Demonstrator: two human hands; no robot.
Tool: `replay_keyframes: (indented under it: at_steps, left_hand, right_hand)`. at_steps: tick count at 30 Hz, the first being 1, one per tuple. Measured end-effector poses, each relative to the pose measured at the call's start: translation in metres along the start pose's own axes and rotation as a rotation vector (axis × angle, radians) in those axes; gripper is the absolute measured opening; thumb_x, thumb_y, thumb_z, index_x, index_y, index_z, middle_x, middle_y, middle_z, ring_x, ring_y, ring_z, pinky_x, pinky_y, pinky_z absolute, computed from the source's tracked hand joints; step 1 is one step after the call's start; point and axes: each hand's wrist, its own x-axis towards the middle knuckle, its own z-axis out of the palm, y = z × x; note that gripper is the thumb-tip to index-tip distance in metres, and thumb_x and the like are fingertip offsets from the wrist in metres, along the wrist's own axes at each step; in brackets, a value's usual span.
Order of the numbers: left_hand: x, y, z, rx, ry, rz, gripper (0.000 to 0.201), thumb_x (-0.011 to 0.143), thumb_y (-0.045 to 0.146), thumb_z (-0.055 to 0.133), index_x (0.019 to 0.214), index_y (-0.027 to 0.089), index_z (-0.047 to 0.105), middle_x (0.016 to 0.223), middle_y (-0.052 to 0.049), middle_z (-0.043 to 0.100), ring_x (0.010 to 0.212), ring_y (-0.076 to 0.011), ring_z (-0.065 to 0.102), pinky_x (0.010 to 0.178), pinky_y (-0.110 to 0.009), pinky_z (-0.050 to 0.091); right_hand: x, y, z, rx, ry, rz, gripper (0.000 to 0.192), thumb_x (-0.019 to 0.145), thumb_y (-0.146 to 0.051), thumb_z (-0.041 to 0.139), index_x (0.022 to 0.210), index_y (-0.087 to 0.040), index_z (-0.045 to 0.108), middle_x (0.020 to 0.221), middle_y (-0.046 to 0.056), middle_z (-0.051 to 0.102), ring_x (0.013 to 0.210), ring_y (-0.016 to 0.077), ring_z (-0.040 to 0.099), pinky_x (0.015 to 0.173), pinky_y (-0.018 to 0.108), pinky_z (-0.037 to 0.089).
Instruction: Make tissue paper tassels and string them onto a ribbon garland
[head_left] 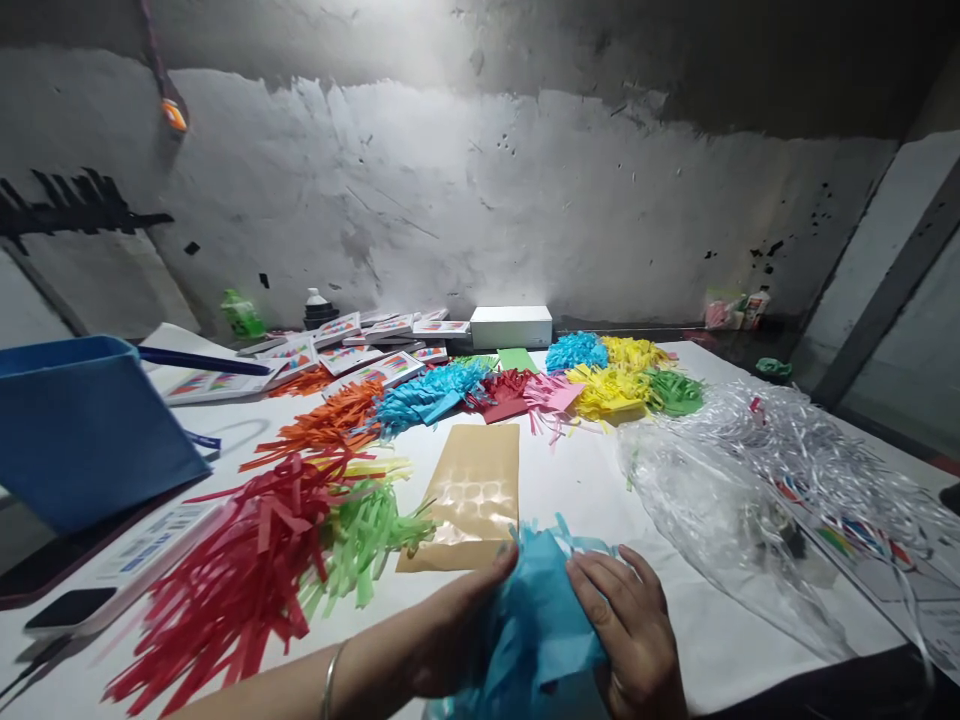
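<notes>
Head view, hands holding blue tissue, tabletop room beside envelope

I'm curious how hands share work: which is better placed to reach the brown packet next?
Probably the left hand: its thumb is nearer the brown packet, while the right hand sits farther right. Both hold blue tissue.

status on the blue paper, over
Left hand and right hand holding blue paper bundle. Nearby: brown packet flat just beyond, red fringe to the left.
</notes>
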Motion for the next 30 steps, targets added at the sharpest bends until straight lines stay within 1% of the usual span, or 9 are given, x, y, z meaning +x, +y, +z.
replay_keyframes:
  at_steps: [3,6,10,14,17,21,25,27,30]
  left_hand:
    - [0.004,-0.017,0.005,-0.005,-0.083,-0.046,0.055,0.063,0.064,0.078,0.087,0.014,0.076,0.084,-0.006,0.075,0.079,-0.0205,0.069,0.079,-0.029,0.051]
    - [0.019,-0.019,0.006,-0.025,-0.082,0.0,0.044,0.059,0.035,0.084,0.095,0.013,0.075,0.065,-0.002,0.072,0.058,-0.016,0.066,0.064,-0.027,0.053]
    - [0.038,-0.004,0.003,0.036,-0.057,0.031,0.034,0.059,0.025,0.08,0.088,0.01,0.072,0.053,0.0,0.066,0.05,-0.0157,0.064,0.056,-0.028,0.056]
    - [0.033,0.018,-0.013,0.197,-0.02,0.052,0.025,0.062,0.029,0.077,0.075,0.01,0.068,0.054,-0.003,0.065,0.048,-0.0144,0.063,0.044,-0.02,0.048]
    - [0.008,0.031,-0.038,0.357,0.116,0.056,0.017,0.065,0.025,0.071,0.074,0.012,0.064,0.053,0.0,0.063,0.044,-0.0109,0.057,0.042,-0.018,0.045]
    - [-0.043,0.04,-0.077,0.658,0.39,0.017,0.03,0.072,0.024,0.064,0.101,0.016,0.062,0.064,0.002,0.065,0.053,-0.0134,0.06,0.05,-0.021,0.049]
    - [-0.081,0.027,-0.085,1.303,0.703,0.318,0.041,0.083,0.023,0.059,0.124,0.022,0.056,0.118,-0.009,0.068,0.109,-0.0263,0.063,0.094,-0.04,0.052]
    - [-0.08,0.008,-0.072,1.595,0.686,0.546,0.046,0.085,0.018,0.058,0.13,0.025,0.052,0.135,-0.01,0.059,0.127,-0.0275,0.052,0.107,-0.044,0.043]
    - [-0.056,-0.026,-0.047,1.838,0.391,0.689,0.053,0.083,0.018,0.065,0.133,0.025,0.05,0.135,-0.01,0.059,0.128,-0.0284,0.051,0.107,-0.043,0.044]
  right_hand:
    - [0.002,0.014,0.004,0.006,-0.036,-0.004,0.051,0.086,-0.007,0.04,0.135,-0.016,0.056,0.116,0.01,0.072,0.113,0.0212,0.065,0.105,0.045,0.043]
    - [0.009,0.036,-0.007,-0.025,-0.076,0.035,0.044,0.083,-0.007,0.044,0.122,-0.019,0.062,0.108,0.006,0.073,0.102,0.0198,0.069,0.101,0.043,0.048]
    - [0.028,0.064,-0.057,-0.249,0.037,0.098,0.053,0.08,0.0,0.037,0.124,-0.017,0.062,0.114,0.009,0.071,0.111,0.0201,0.065,0.109,0.047,0.041]
    - [0.031,0.064,-0.093,-0.474,-0.012,-0.11,0.055,0.084,0.002,0.037,0.136,-0.007,0.056,0.133,0.017,0.062,0.139,0.0228,0.045,0.121,0.047,0.025]
    - [0.013,0.046,-0.07,-0.425,-0.204,-0.25,0.046,0.089,-0.001,0.039,0.13,-0.002,0.059,0.134,0.018,0.062,0.141,0.0277,0.042,0.122,0.047,0.023]
    - [-0.021,0.009,-0.004,-0.183,-0.157,-0.114,0.037,0.094,-0.004,0.038,0.11,-0.01,0.071,0.114,0.009,0.075,0.12,0.0209,0.063,0.121,0.04,0.028]
    - [-0.035,-0.015,0.027,-0.04,-0.173,-0.002,0.035,0.098,-0.014,0.038,0.105,-0.012,0.073,0.109,0.008,0.076,0.111,0.0187,0.067,0.123,0.036,0.024]
    - [-0.033,-0.021,0.026,-0.024,-0.207,0.02,0.033,0.099,-0.018,0.041,0.107,-0.012,0.072,0.113,0.008,0.075,0.114,0.0194,0.066,0.122,0.035,0.023]
    - [-0.027,-0.026,0.02,-0.005,-0.273,0.014,0.029,0.099,-0.027,0.046,0.111,-0.016,0.071,0.118,0.006,0.073,0.117,0.0206,0.064,0.122,0.037,0.021]
